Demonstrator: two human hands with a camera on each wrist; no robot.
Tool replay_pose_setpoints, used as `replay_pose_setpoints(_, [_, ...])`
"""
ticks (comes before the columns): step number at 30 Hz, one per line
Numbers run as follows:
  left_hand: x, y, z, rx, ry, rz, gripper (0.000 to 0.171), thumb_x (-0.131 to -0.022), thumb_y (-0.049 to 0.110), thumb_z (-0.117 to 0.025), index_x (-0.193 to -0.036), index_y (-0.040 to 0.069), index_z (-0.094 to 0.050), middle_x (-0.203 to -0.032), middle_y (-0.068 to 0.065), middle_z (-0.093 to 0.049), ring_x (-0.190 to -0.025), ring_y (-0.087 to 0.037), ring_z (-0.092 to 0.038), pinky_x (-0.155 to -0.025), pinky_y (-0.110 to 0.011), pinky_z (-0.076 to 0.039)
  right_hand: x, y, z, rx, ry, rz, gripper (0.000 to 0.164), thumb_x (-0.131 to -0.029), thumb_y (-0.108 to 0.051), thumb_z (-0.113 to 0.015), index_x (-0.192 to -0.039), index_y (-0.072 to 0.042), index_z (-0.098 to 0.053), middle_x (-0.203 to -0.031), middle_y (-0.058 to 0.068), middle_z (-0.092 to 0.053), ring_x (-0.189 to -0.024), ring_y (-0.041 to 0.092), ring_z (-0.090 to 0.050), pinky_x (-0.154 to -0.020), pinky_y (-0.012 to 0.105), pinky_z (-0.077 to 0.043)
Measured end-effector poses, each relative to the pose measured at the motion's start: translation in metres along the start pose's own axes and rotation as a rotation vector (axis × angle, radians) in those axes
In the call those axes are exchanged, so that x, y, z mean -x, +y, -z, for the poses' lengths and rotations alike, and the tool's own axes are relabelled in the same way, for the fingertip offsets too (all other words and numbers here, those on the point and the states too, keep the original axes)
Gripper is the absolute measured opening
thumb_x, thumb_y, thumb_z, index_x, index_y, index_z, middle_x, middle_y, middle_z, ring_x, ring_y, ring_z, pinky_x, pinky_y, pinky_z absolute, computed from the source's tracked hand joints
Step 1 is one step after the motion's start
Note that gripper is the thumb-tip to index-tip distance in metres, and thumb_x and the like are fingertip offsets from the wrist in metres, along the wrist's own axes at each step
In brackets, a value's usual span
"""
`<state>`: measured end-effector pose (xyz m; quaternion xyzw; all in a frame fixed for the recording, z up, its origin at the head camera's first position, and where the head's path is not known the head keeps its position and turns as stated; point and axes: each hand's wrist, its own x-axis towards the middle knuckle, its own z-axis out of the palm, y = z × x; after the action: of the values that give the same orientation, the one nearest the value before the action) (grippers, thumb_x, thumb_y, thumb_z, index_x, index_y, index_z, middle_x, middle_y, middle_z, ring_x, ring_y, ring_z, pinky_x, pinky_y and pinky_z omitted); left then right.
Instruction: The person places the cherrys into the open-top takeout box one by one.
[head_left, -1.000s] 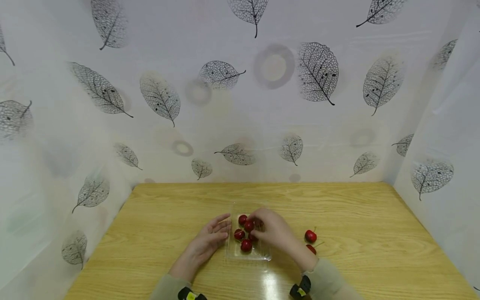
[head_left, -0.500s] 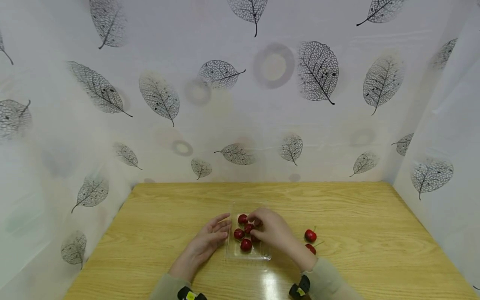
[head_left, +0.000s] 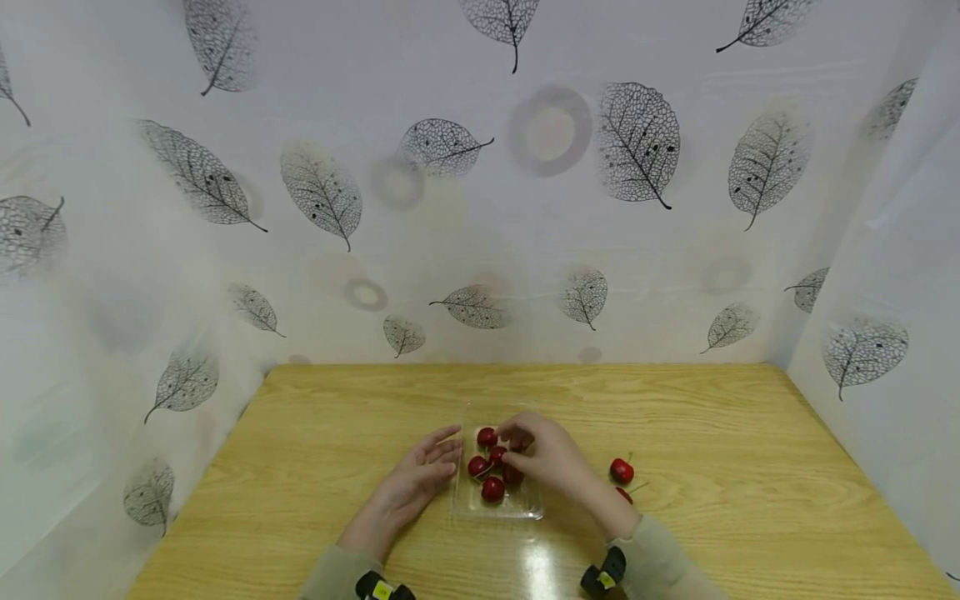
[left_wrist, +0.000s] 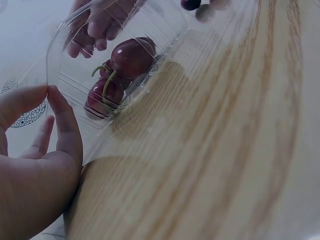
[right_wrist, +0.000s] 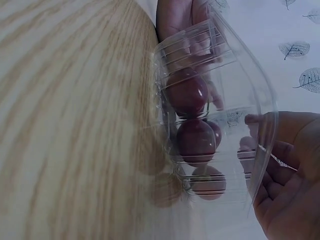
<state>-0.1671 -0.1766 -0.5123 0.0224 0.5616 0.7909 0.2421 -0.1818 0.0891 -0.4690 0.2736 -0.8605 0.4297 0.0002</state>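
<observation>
Several glossy round cherries in clr ribbed plastic box, L grip, R grip loosely spread, empty

"What does the person have on?"

"A plain left sleeve and right sleeve, both pale greenish beige."

"And at the cuffs?"

"A black strap at each, with a small dark block bearing a yellow patch. Past the cuffs, the left hand and right hand are bare."
</observation>
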Motion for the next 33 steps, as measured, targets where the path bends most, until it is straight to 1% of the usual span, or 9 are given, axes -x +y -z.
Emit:
replay_pose_setpoints(3, [0.000,-0.001,0.000,0.008,-0.004,-0.005,0.076,-0.100,-0.004,-0.061,-0.166,-0.001,-0.023,-0.145,-0.007,-0.053,-0.123,-0.010,-0.057,-0.098,-0.021,-0.052,-0.001,0.001,0.002,-0.052,-0.001,0.002,0.029,-0.089,-0.001,-0.078,-0.118,0.001,-0.073,-0.107,0.016,-0.074,-0.091,0.024,-0.070,-0.083,0.030,-0.062])
replay_pose_setpoints(10, [-0.001,-0.001,0.000,0.008,-0.015,-0.021,0.076,-0.100,-0.004,-0.062,-0.165,-0.003,-0.023,-0.142,-0.005,-0.054,-0.123,-0.009,-0.058,-0.098,-0.020,-0.052,-0.002,0.007,0.007,-0.148,0.013,-0.003,0.029,-0.091,-0.004,-0.079,-0.119,0.002,-0.073,-0.106,0.020,-0.075,-0.088,0.014,-0.068,-0.080,0.024,-0.059])
replay_pose_setpoints(15, [-0.002,-0.001,0.000,0.004,-0.008,-0.022,0.077,-0.099,-0.003,-0.063,-0.165,-0.002,-0.024,-0.144,-0.006,-0.053,-0.124,-0.010,-0.057,-0.099,-0.021,-0.052,-0.001,0.008,0.010,-0.190,0.026,-0.020,0.029,-0.093,-0.005,-0.078,-0.120,0.001,-0.073,-0.107,0.022,-0.074,-0.089,0.010,-0.068,-0.082,0.025,-0.059])
replay_pose_setpoints(18, [-0.002,-0.002,0.000,-0.001,-0.006,-0.021,0.077,-0.099,-0.004,-0.062,-0.165,-0.002,-0.023,-0.145,-0.006,-0.051,-0.125,-0.010,-0.056,-0.101,-0.021,-0.051,0.000,0.007,0.013,-0.208,0.023,-0.022,0.029,-0.094,-0.006,-0.078,-0.121,0.002,-0.072,-0.108,0.023,-0.074,-0.090,0.011,-0.069,-0.083,0.026,-0.060])
replay_pose_setpoints(24, [-0.002,-0.004,0.003,-0.012,-0.010,-0.027,0.076,-0.100,-0.004,-0.061,-0.165,-0.003,-0.022,-0.144,-0.006,-0.050,-0.125,-0.008,-0.055,-0.100,-0.020,-0.051,0.004,0.007,0.022,-0.195,0.029,-0.023,0.030,-0.094,-0.006,-0.077,-0.123,0.000,-0.072,-0.112,0.022,-0.075,-0.093,0.011,-0.070,-0.086,0.029,-0.061])
replay_pose_setpoints(27, [-0.002,-0.004,0.003,-0.006,-0.009,-0.029,0.076,-0.100,-0.005,-0.061,-0.165,-0.003,-0.023,-0.142,-0.004,-0.051,-0.124,-0.008,-0.056,-0.098,-0.019,-0.052,0.006,0.009,0.026,-0.180,0.035,-0.006,0.030,-0.094,-0.007,-0.077,-0.123,0.001,-0.072,-0.112,0.022,-0.075,-0.093,0.011,-0.070,-0.086,0.030,-0.061])
replay_pose_setpoints(31, [-0.002,-0.004,0.002,0.002,-0.007,-0.027,0.075,-0.100,-0.005,-0.061,-0.165,-0.003,-0.024,-0.140,-0.003,-0.052,-0.123,-0.008,-0.057,-0.097,-0.019,-0.052,0.008,0.012,0.030,-0.165,0.046,0.002,0.029,-0.094,-0.005,-0.077,-0.122,0.000,-0.072,-0.110,0.019,-0.075,-0.092,0.011,-0.070,-0.085,0.030,-0.061])
replay_pose_setpoints(33, [-0.002,-0.004,0.002,0.003,-0.007,-0.025,0.075,-0.100,-0.005,-0.061,-0.165,-0.003,-0.024,-0.141,-0.004,-0.052,-0.123,-0.008,-0.057,-0.097,-0.019,-0.052,0.010,0.013,0.033,-0.158,0.051,-0.011,0.029,-0.094,-0.004,-0.076,-0.122,0.000,-0.072,-0.110,0.020,-0.075,-0.091,0.009,-0.069,-0.085,0.029,-0.061])
